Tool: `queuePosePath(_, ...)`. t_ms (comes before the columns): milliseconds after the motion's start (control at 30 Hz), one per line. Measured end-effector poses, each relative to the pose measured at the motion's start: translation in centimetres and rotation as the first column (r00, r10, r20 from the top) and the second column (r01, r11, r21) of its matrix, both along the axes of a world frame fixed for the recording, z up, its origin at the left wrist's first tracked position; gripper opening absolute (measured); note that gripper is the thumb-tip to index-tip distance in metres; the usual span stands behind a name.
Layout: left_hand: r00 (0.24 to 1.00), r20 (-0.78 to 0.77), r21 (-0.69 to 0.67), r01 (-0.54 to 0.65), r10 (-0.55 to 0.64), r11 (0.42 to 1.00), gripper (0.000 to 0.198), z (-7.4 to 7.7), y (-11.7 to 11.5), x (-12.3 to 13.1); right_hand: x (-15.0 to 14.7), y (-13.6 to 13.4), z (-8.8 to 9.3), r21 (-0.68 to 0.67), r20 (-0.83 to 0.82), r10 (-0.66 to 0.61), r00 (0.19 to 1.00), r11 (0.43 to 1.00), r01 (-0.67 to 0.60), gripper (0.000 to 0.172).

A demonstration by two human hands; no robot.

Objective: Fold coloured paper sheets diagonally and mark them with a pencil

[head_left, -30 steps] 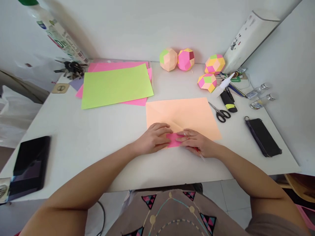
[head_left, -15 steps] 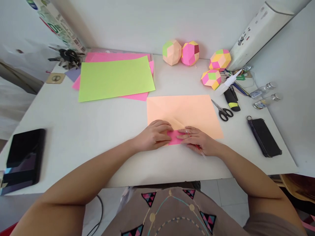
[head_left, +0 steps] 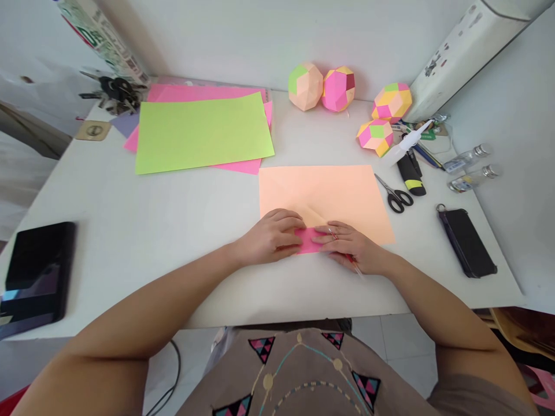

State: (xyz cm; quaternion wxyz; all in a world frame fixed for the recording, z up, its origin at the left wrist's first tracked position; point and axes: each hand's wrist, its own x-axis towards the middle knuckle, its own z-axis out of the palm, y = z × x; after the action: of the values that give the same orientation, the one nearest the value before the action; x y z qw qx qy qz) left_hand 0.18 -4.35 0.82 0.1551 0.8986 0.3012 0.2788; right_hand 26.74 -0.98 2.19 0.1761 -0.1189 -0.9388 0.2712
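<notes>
The left hand (head_left: 276, 237) has its fingers bent down onto one end of a small pink paper (head_left: 309, 240). I can't tell if it pinches the paper or just presses on it. The right hand (head_left: 350, 248) lays its fingers, a bit spread, on the other end. With a hand at each side, the paper is likely kept flat and straight. A red pen (head_left: 349, 258) is tucked between the right hand's fingers, maybe so it is handy while the fingertips press.

The pink paper is at the near edge of a big peach paper (head_left: 338, 190). Just to the right are scissors (head_left: 392, 192), close enough to grab. Farther back are a glue bottle (head_left: 410, 140), four paper balls (head_left: 338, 89) by the wall, and a green paper (head_left: 203, 136) on the left, out of the way.
</notes>
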Motion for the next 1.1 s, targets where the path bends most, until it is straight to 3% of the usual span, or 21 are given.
queuePosePath(1100,0.998,-0.061,-0.040,-0.025,0.023,0.999,0.020,0.31,-0.05,0.13,-0.11,-0.03,0.15,-0.033,0.002,-0.016,1.000,0.999,0.016,0.028)
